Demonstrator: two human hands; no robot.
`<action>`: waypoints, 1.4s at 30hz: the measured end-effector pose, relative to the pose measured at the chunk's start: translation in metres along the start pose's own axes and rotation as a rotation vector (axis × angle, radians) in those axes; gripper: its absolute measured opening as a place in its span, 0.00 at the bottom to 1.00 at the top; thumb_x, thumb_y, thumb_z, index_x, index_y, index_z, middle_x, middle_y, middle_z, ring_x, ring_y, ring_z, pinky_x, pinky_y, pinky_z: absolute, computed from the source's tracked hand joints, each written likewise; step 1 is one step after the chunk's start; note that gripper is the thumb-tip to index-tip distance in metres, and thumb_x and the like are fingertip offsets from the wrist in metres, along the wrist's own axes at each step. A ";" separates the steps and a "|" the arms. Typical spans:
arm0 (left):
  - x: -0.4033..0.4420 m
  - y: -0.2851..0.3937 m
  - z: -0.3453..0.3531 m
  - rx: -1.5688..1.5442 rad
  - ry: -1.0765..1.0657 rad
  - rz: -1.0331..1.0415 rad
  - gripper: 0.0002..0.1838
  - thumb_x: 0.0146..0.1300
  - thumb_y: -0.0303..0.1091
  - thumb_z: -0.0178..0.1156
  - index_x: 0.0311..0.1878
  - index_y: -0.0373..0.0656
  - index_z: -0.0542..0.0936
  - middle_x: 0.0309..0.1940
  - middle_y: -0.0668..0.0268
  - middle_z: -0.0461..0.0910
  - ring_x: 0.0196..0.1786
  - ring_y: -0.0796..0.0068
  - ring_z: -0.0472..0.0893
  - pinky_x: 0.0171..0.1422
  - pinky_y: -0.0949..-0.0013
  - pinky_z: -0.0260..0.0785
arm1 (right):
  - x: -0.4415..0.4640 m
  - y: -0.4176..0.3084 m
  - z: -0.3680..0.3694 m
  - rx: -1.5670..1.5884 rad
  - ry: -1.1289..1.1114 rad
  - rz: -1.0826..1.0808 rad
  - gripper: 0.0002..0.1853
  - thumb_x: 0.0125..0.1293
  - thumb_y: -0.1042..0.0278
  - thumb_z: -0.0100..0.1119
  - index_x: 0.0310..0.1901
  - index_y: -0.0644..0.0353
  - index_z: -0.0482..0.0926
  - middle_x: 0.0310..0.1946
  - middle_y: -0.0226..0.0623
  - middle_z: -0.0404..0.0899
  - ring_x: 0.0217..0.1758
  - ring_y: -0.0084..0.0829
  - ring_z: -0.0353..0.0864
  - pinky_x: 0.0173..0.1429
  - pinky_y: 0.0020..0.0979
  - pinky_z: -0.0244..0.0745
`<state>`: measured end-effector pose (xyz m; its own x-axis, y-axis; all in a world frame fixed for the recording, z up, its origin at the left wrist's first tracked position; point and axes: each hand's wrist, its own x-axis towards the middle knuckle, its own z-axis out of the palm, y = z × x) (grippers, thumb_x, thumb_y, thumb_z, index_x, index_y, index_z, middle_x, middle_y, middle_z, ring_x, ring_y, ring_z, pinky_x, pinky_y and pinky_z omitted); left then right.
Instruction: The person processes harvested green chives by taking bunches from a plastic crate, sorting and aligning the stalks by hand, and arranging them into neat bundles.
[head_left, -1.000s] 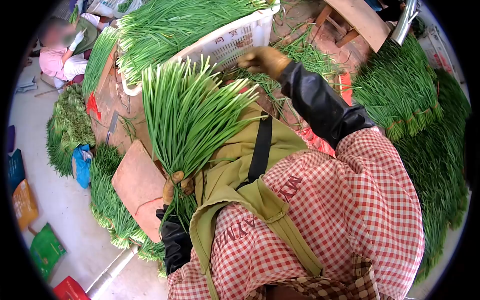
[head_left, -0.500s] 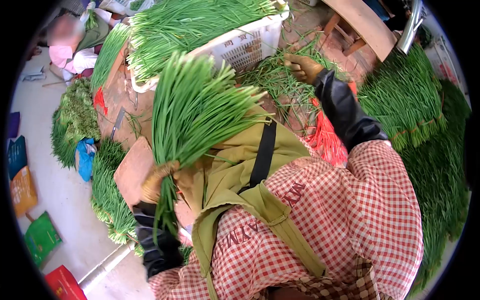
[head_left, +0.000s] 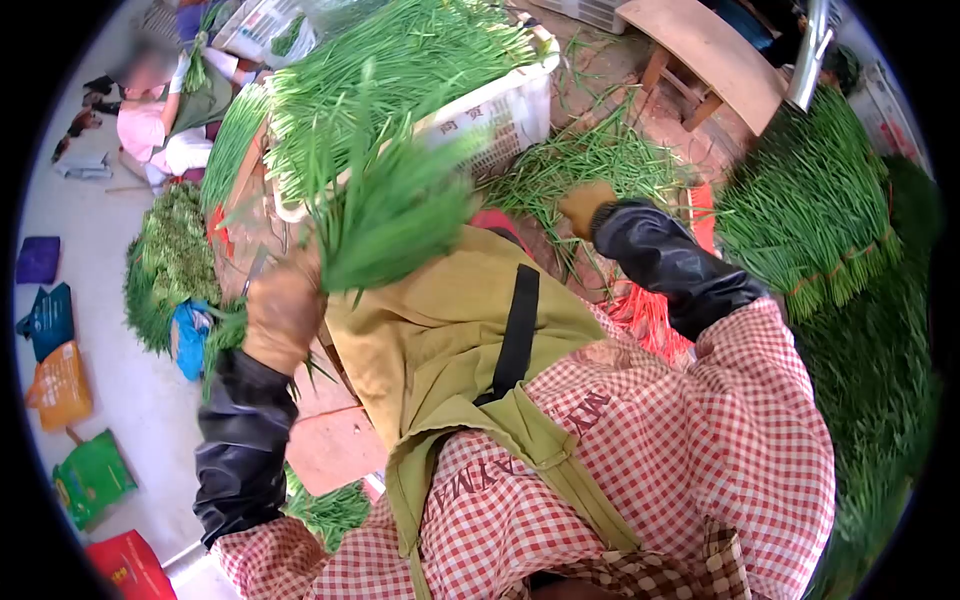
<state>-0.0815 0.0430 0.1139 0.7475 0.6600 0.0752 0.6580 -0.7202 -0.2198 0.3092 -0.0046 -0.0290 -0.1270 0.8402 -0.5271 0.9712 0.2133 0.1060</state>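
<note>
My left hand (head_left: 285, 310), in a brown glove, is closed around the lower part of a bunch of garlic chives (head_left: 395, 215). The bunch is smeared by motion, its stalks fanning up and to the right in front of the white crate. My right hand (head_left: 587, 208), gloved too, is over loose chive scraps (head_left: 600, 160) on the work surface. Its fingers look curled together; whatever they might hold is hidden. Red ties (head_left: 645, 318) hang below the right forearm.
A white plastic crate (head_left: 500, 115) heaped with chives stands ahead. Tied bundles (head_left: 815, 200) are stacked at right, beside a wooden stool (head_left: 705, 55). Another person (head_left: 150, 125) sits at upper left, holding greens. Colored bags (head_left: 62, 385) lie on the left floor.
My left hand has moved up and left with the chives, swinging the bunch away from my lap. My right hand has shifted down and slightly left over the scraps.
</note>
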 end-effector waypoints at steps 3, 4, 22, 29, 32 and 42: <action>-0.058 0.020 0.023 0.110 -0.039 -0.182 0.44 0.50 0.22 0.57 0.74 0.52 0.57 0.27 0.59 0.74 0.22 0.63 0.76 0.25 0.61 0.70 | 0.018 0.020 0.080 0.460 0.141 -0.004 0.25 0.59 0.66 0.53 0.60 0.52 0.73 0.56 0.45 0.76 0.58 0.43 0.76 0.62 0.39 0.70; -0.077 0.024 0.027 0.151 -0.078 -0.212 0.46 0.50 0.20 0.56 0.75 0.55 0.54 0.25 0.61 0.71 0.22 0.65 0.76 0.24 0.63 0.69 | 0.026 0.015 0.074 0.445 0.134 -0.024 0.25 0.59 0.66 0.53 0.60 0.52 0.73 0.56 0.45 0.76 0.58 0.43 0.76 0.62 0.39 0.70; -0.114 0.064 -0.008 -0.051 -0.102 -0.285 0.44 0.51 0.21 0.55 0.74 0.61 0.58 0.47 0.52 0.76 0.39 0.56 0.81 0.37 0.61 0.77 | 0.044 0.051 -0.009 0.639 0.298 -0.023 0.17 0.65 0.58 0.53 0.47 0.62 0.80 0.40 0.50 0.82 0.48 0.45 0.80 0.56 0.38 0.71; -0.097 0.070 0.007 -0.015 -0.102 -0.265 0.45 0.50 0.18 0.54 0.73 0.64 0.59 0.42 0.54 0.76 0.36 0.57 0.81 0.35 0.61 0.76 | 0.018 -0.007 -0.103 1.297 0.776 -0.264 0.20 0.67 0.54 0.56 0.47 0.64 0.80 0.38 0.42 0.82 0.40 0.36 0.81 0.48 0.34 0.75; -0.081 0.078 0.005 0.004 -0.089 -0.228 0.47 0.49 0.20 0.56 0.74 0.62 0.58 0.37 0.55 0.75 0.34 0.57 0.79 0.34 0.60 0.75 | -0.004 -0.029 -0.129 0.997 0.913 -0.532 0.13 0.70 0.62 0.56 0.48 0.62 0.80 0.43 0.37 0.81 0.49 0.28 0.78 0.56 0.30 0.72; -0.093 0.082 0.010 -0.136 -0.054 -0.243 0.50 0.45 0.26 0.65 0.74 0.59 0.57 0.33 0.54 0.72 0.32 0.53 0.77 0.32 0.57 0.72 | 0.010 -0.023 -0.151 0.614 0.664 -0.452 0.21 0.58 0.47 0.64 0.45 0.56 0.80 0.41 0.47 0.80 0.45 0.45 0.80 0.51 0.41 0.72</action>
<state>-0.0987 -0.0752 0.0791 0.5627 0.8247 0.0565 0.8263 -0.5590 -0.0687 0.2550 0.0740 0.0907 -0.4131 0.8918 0.1847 0.7163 0.4434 -0.5387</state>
